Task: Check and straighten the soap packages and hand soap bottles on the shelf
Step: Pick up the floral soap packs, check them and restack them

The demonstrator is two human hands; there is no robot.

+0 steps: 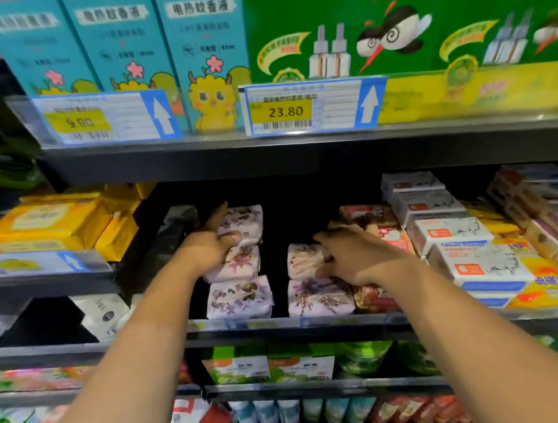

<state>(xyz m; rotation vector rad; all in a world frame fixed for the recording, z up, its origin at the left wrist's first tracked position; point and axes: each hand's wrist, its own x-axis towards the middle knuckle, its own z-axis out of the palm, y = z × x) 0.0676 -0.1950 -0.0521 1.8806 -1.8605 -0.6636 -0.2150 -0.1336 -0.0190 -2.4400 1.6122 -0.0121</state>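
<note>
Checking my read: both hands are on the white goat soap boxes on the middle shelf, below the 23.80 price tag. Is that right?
Not the white boxes. The head view shows the left hand and right hand on the purple floral soap packages, middle shelf, below the 23.80 price tag; the goat soap boxes lie further right.

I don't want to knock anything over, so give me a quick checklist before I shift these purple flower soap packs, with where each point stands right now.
1. Left hand on the back left pack: ok, the thumb lies on it, but whether it grips is unclear.
2. Right hand on the rear right pack: ok, fingers curl over its edge.
3. Front left pack and front right pack at the shelf lip: ok.
4. Rows equal: not ok, three packs on the left, two visible on the right.
5. Hand soap bottles straight: cannot tell, none clearly in view.
</note>
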